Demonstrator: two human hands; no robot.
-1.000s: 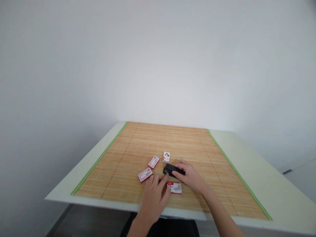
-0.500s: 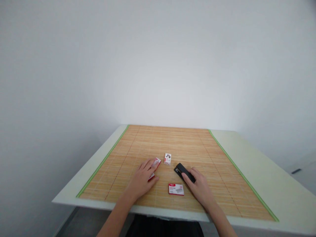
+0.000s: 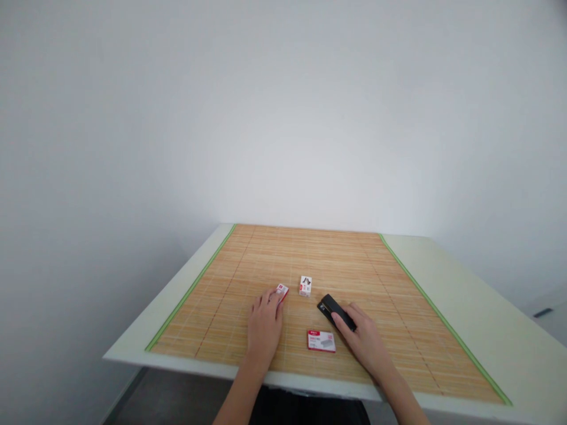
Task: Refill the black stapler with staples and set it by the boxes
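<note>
My left hand rests on the mat, its fingers and thumb closed around a small red-and-white box whose far end shows past the fingertips. The rest of that box is covered by the hand. A black stapler lies at a slant in the grip of my right hand, with the thumb along its near side. Between the hands, nearer to me, lies a flat red-and-white staple box. Farther back stands a small white box with a dark picture on top.
A bamboo mat with green edging covers much of the white table. The table's front edge runs close to my forearms. A plain white wall rises behind it.
My left hand has turned to point more forward and drawn its spread fingers together around the box. The right hand keeps hold of the stapler. The whole view has shifted slightly.
</note>
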